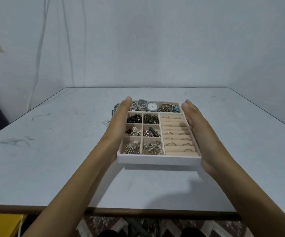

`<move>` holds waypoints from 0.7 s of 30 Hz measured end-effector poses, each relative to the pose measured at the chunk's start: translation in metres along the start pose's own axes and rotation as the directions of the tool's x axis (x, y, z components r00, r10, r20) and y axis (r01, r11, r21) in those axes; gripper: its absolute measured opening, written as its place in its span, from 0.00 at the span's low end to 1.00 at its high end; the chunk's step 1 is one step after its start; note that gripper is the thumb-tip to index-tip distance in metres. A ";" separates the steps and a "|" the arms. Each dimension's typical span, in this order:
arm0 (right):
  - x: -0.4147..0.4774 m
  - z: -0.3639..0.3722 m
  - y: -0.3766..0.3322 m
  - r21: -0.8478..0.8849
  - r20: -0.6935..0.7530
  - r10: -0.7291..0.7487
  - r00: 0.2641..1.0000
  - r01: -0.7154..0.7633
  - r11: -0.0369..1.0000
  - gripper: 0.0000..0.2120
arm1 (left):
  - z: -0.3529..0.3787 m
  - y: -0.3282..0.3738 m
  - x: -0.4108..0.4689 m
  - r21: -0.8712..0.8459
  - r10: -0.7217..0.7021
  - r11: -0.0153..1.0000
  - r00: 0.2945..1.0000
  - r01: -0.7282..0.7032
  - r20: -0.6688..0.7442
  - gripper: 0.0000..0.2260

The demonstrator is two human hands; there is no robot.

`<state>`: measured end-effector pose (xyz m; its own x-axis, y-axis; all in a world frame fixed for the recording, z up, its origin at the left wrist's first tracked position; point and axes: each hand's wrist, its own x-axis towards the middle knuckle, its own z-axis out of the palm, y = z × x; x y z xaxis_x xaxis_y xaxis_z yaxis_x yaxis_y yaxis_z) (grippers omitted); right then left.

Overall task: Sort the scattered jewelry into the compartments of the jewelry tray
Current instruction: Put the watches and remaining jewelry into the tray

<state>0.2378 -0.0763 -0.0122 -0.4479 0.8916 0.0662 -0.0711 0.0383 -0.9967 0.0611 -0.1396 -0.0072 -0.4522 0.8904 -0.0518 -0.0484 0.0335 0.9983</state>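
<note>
At the far left, a pale cable [39,48] was seen hanging down the wall behind the grey table [36,168], whose top was marked with dark scuffs. Further right, a small cluster of loose jewelry [115,107] lay on the table just beside the tray's far left corner, partly hidden behind the left fingertips.

The left hand [119,120] was laid flat against the left wall of the jewelry tray [158,159], with its fingers straight and close together; nothing was curled round. The thumb could not be seen.

The tray was held between the two palms over the middle of the table, its near edge apparently raised, with a shadow cast beneath it. In its left half, six small compartments were filled: black beads [134,118] and darker beads [150,118] at the far end, mixed small pieces in the middle pair, and a silver leaf-shaped brooch [132,147] beside a heap of silver chain [152,148] nearest the person. Along the far side, one long compartment held a dark-dialled watch [141,103], a white-dialled watch [152,106] and a tangle of bangles [169,108]. The right half was taken up by padded rolls, into which several rings [176,134] were slotted.

The right hand [194,127] was pressed flat against the tray's right wall, fingers likewise straight and together.
</note>
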 end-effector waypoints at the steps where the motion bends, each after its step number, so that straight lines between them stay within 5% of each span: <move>1: 0.006 -0.001 -0.001 0.008 0.014 -0.006 1.000 0.006 1.000 0.34 | 0.001 0.005 0.005 0.000 0.008 1.000 1.000 -0.008 -0.009 0.36; 6: 0.047 -0.001 -0.008 -0.010 0.005 -0.007 1.000 0.007 1.000 0.43 | 0.008 0.027 0.037 0.027 0.062 0.998 0.997 -0.062 -0.035 0.25; 12: 0.082 0.001 -0.004 -0.018 -0.038 -0.050 0.998 0.049 0.999 0.32 | 0.012 0.025 0.074 0.115 0.051 0.992 0.997 -0.043 -0.065 0.36; 21: 0.140 -0.001 0.019 0.025 0.009 -0.006 1.000 0.006 1.000 0.42 | 0.017 0.020 0.118 0.080 0.071 0.995 0.996 -0.066 -0.061 0.26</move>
<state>0.1747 0.0492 -0.0214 -0.4551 0.8875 0.0724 -0.0958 0.0321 -0.9949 0.0221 -0.0264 0.0075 -0.5081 0.8611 0.0180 0.0530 0.0104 0.9985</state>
